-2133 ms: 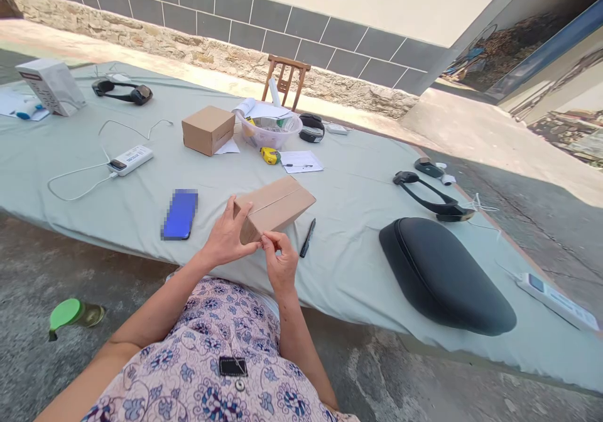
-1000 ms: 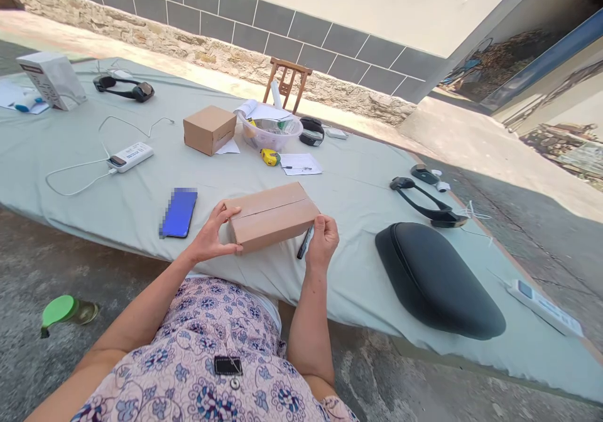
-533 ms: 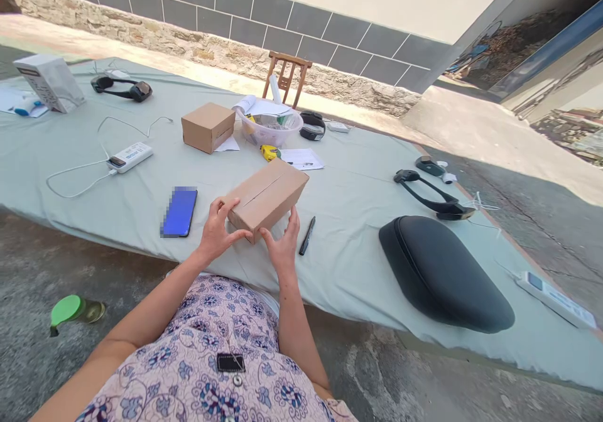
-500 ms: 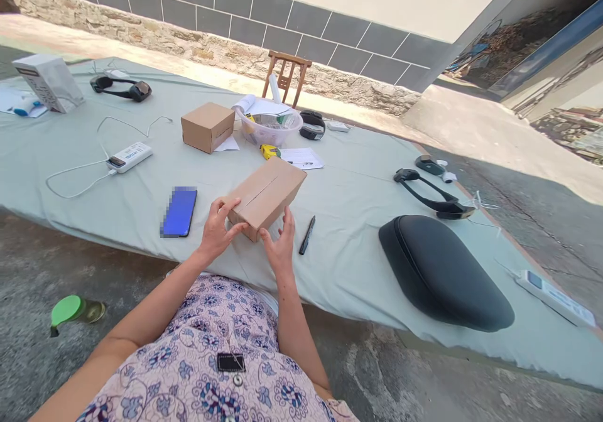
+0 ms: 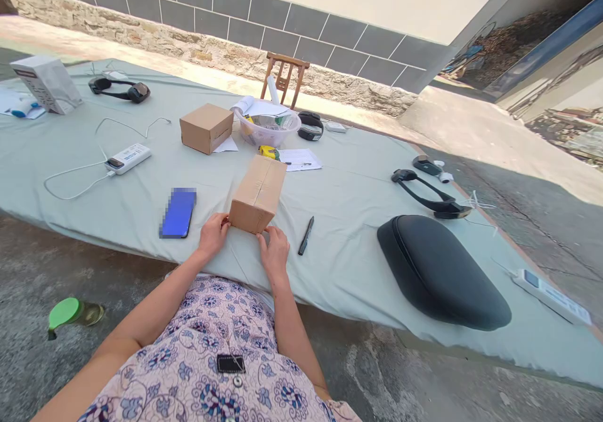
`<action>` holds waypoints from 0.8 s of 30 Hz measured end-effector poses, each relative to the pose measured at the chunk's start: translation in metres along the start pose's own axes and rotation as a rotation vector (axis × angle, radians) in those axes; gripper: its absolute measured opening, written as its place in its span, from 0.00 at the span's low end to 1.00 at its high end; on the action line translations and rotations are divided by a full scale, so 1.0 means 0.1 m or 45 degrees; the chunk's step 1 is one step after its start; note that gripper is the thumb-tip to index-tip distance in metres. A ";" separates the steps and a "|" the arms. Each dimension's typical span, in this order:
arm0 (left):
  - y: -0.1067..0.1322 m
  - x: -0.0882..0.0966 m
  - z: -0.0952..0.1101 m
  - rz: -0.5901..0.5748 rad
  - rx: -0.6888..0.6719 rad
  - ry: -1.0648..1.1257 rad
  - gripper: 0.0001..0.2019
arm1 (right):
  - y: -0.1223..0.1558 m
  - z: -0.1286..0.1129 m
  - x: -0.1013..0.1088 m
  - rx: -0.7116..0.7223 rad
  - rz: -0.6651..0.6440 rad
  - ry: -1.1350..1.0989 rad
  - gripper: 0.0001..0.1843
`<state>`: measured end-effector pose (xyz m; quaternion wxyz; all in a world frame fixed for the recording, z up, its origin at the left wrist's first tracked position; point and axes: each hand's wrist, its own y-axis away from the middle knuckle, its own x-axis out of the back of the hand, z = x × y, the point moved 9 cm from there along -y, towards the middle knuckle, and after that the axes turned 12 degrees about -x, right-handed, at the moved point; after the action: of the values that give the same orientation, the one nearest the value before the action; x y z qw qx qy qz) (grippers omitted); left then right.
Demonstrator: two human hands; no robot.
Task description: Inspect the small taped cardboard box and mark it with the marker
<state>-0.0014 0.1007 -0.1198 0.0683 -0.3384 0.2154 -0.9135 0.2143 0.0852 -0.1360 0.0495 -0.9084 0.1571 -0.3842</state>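
Observation:
A brown cardboard box (image 5: 258,191) is in front of me on the cloth-covered table, its seamed face upward and one end toward me. At its near left lower corner, my left hand (image 5: 214,233) grips the edge with bent fingers. My right hand (image 5: 274,249) holds the near right lower corner, thumb against the front end. The fingertips of both hands are partly hidden by the box. To the right of my right hand lies a black pen (image 5: 306,236). A phone with a blue, pixelated screen (image 5: 179,213) is left of my left hand.
Behind the box are a yellow tape measure (image 5: 269,152), a printed sheet (image 5: 301,159), a plastic basket (image 5: 267,134) and another cardboard box (image 5: 206,128). A white power bank (image 5: 129,158) trails a cable at left. A black cushion-like case (image 5: 443,271) and a black headset (image 5: 431,197) lie at right.
The held box has turned and settled lower, so its end now faces me. Both hands have shifted from its upper edges down to the near lower corners.

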 end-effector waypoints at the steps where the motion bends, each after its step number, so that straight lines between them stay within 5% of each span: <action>1: 0.02 -0.02 -0.02 -0.010 0.000 -0.016 0.11 | 0.00 0.00 0.00 -0.007 0.011 0.016 0.11; 11: 0.11 -0.01 0.16 -0.015 -0.099 0.008 0.06 | 0.05 -0.02 0.16 -0.062 -0.020 -0.374 0.11; 24: 0.20 0.41 1.09 0.255 -0.352 0.127 0.14 | 0.30 -0.55 1.11 0.072 0.420 -0.476 0.18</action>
<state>0.0377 0.0343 -0.0309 0.1012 -0.2756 0.3746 -0.8795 0.2398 0.0228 -0.0281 0.1651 -0.9240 0.2806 -0.2003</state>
